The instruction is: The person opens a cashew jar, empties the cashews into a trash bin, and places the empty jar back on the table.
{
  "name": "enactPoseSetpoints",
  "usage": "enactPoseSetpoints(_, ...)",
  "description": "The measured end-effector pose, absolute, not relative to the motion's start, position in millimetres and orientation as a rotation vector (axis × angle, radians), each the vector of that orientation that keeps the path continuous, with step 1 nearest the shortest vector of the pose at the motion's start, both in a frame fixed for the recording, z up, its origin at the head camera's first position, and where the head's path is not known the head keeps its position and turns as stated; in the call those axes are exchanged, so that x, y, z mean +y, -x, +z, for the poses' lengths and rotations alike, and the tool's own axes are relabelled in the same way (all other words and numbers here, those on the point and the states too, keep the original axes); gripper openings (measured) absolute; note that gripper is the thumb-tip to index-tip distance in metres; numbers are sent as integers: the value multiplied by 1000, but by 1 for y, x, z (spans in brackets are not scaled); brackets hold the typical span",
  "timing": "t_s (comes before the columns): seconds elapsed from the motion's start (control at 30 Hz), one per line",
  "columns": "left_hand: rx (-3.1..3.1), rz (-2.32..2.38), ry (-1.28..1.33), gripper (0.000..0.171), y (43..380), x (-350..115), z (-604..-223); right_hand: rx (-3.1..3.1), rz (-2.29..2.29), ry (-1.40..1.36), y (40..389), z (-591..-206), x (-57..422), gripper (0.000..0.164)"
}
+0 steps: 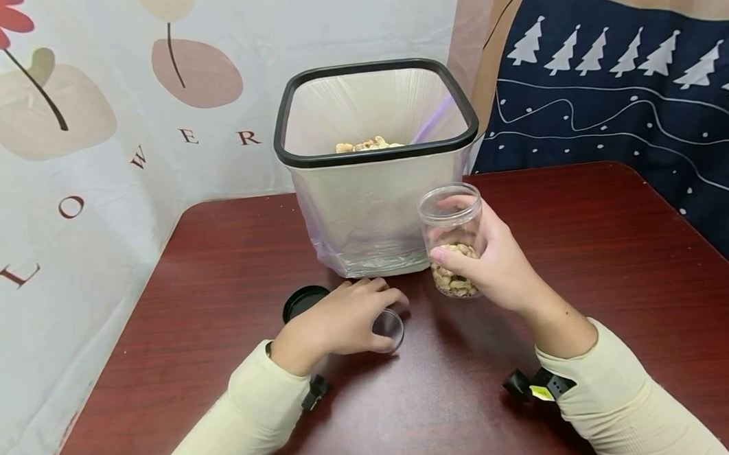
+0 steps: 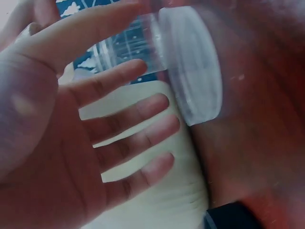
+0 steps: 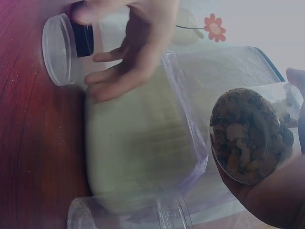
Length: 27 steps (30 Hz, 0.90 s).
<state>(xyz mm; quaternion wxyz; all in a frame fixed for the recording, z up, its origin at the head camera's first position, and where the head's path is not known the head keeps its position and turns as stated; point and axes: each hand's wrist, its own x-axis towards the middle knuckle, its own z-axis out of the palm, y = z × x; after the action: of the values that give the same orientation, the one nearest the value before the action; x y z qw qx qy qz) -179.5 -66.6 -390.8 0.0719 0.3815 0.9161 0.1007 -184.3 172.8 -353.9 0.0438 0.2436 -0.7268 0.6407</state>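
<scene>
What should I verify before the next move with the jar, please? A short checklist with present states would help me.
1. Jar held by right hand: ok.
2. Jar mouth uncovered: ok.
3. Nuts in jar: ok, partly filled.
4. Clear lid gripped by left hand: not ok, fingers spread near it.
5. Nut amount in bin: cannot tell, front rim hides part.

Red-brown table (image 1: 160, 348): bin (image 1: 364, 214), black lid (image 1: 303, 301), clear lid (image 1: 389, 326)
</scene>
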Motion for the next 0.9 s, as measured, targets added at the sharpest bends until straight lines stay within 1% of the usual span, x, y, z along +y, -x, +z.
enactPoseSetpoints(0.4,2777,572,-1238,31,172,-69,-360,-2250,1927,-720,183,-353,173,56)
enactPoseSetpoints(0.53,2802,715,-1353,23,167,-70,-351,-2251,1914,-717,184,-354,174,56)
enactPoseSetpoints(0.7,2918,1006,-1568,15,165,-73,-342,-2261,1905,-706,185,-354,174,56)
enactPoseSetpoints(0.8,3010,1202,-1666,13,166,-72,-340,-2259,1902,-709,185,-354,174,56)
enactPoseSetpoints(0.9,3076,1400,-1706,13,169,-70,-339,-2253,1903,-723,185,-355,174,56)
